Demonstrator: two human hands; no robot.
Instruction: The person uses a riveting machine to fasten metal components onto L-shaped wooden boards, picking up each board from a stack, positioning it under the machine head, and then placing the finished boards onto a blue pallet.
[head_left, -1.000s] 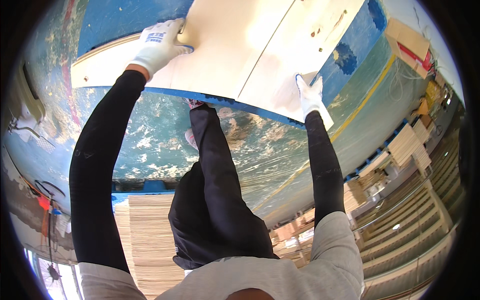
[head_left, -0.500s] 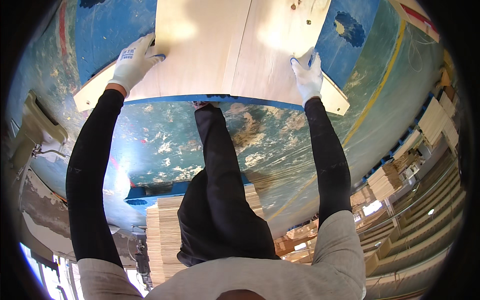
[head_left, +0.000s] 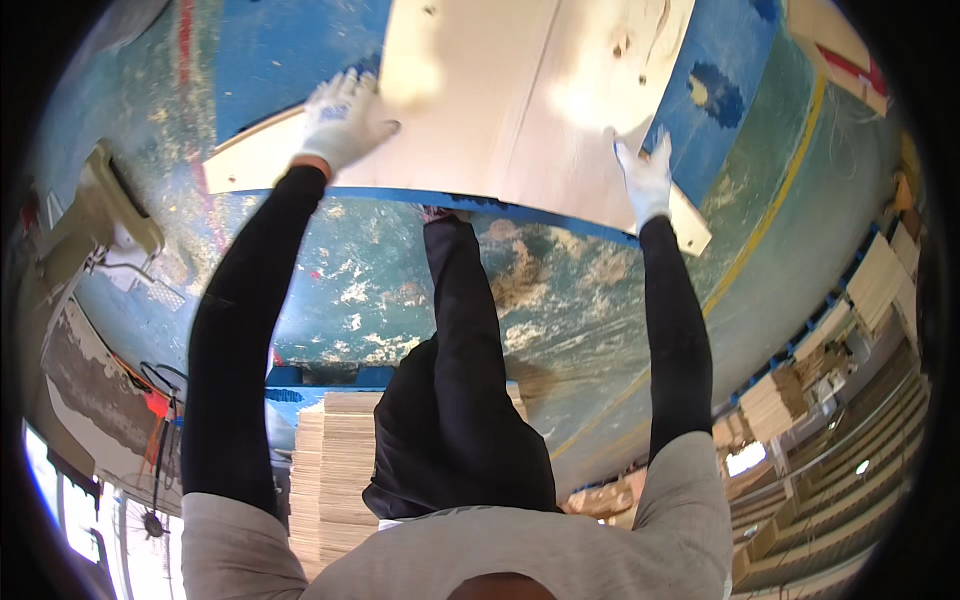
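A wide pale wooden panel (head_left: 480,120) lies in front of me on a blue surface, with narrow wooden pieces sticking out at its near left and near right corners. My left hand (head_left: 345,120), in a white glove, rests by the panel's left edge with its fingers spread and thumb out over the wood. On the right edge is my right hand (head_left: 646,180), gloved too, thumb and fingers apart near the narrow strip (head_left: 690,222). The tips of its fingers are partly hard to make out.
Close behind my legs stands a stack of thin wooden sheets (head_left: 335,440) on a blue pallet (head_left: 285,385). A beige machine part (head_left: 110,215) is at the left. More stacked boards (head_left: 775,403) line the right side. A yellow line (head_left: 765,230) crosses the worn green floor.
The whole view has shifted, so the panel sits further right and lower. My left hand has turned from the edge to lie flatter with its fingers spread. My right hand stays at the right edge.
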